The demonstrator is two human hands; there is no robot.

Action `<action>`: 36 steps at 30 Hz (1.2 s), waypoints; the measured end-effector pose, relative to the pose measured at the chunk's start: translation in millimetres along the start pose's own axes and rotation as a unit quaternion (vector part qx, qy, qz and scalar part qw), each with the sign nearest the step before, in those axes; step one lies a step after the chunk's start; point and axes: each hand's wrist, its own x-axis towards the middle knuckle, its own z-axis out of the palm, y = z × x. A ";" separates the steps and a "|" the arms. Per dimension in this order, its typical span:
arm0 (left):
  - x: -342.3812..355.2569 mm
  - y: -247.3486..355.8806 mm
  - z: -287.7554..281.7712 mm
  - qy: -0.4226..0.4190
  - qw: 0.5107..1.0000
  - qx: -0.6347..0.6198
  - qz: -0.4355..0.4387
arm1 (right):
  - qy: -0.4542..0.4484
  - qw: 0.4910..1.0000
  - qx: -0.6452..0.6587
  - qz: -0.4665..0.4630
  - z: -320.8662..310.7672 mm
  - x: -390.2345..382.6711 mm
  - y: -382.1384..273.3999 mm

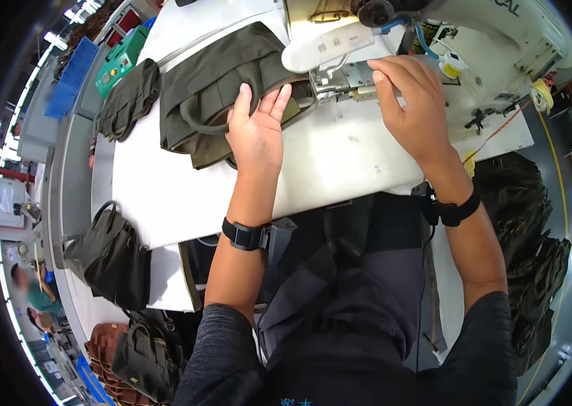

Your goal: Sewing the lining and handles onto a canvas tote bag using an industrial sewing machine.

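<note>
An olive-green handbag [211, 64] with rolled handles and a partly open zipper lies on the white worktable [333, 159]. My left hand [255, 132] is palm up on it, fingers curled at a handle and zipper edge, holding the bag. Just right of the bag's end is the metal presser foot [324, 81] of a white sewing machine [475, 40]. My right hand [411, 111] rests at the machine's metal bed [354, 74], fingertips bent and close together; whatever they may grip is hidden.
More dark bags lie at the upper left [127, 95], lower left [106, 257] and in a pile [523, 284] at right. Brown bags [100, 342], a green box [120, 57] and blue bins [79, 68] line the left. A co-worker [42, 291] is at far left.
</note>
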 end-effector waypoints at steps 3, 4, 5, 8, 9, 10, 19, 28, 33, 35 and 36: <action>29.2 -13.1 14.0 -0.002 0.999 0.030 0.042 | -0.065 0.997 0.018 0.042 15.3 15.4 12.1; 37.4 -15.4 18.0 -0.005 0.998 0.045 0.053 | -0.082 0.996 0.005 0.029 19.5 19.7 14.2; 44.6 -19.0 22.5 -0.018 0.995 0.064 0.075 | -0.094 0.995 -0.008 0.026 23.0 23.9 15.8; 61.9 -17.5 28.4 -0.104 0.992 0.020 0.064 | -0.179 0.981 0.022 0.064 26.2 34.1 19.6; 66.4 -18.1 30.5 -0.095 0.992 0.033 0.075 | -0.211 0.970 0.055 0.104 26.0 37.2 20.9; 69.6 -17.0 31.2 -0.093 0.992 0.048 0.070 | -0.220 0.963 0.101 0.114 25.9 39.5 21.9; 58.2 -23.9 48.8 -0.203 0.977 0.000 0.059 | -0.113 0.983 -0.006 0.142 62.4 42.0 22.5; 33.6 -16.3 44.5 -0.101 0.991 0.042 0.079 | -0.032 0.992 -0.066 0.107 74.5 35.1 18.0; 18.8 -14.3 32.7 -0.113 0.989 0.042 0.086 | -0.054 0.992 0.044 0.100 64.8 36.3 17.9; 16.4 -15.3 30.5 -0.114 0.990 0.030 0.080 | -0.092 0.986 0.084 0.107 59.5 37.6 19.3; 15.8 -15.8 29.5 -0.108 0.991 0.024 0.072 | -0.102 0.982 0.107 0.116 58.0 38.1 19.7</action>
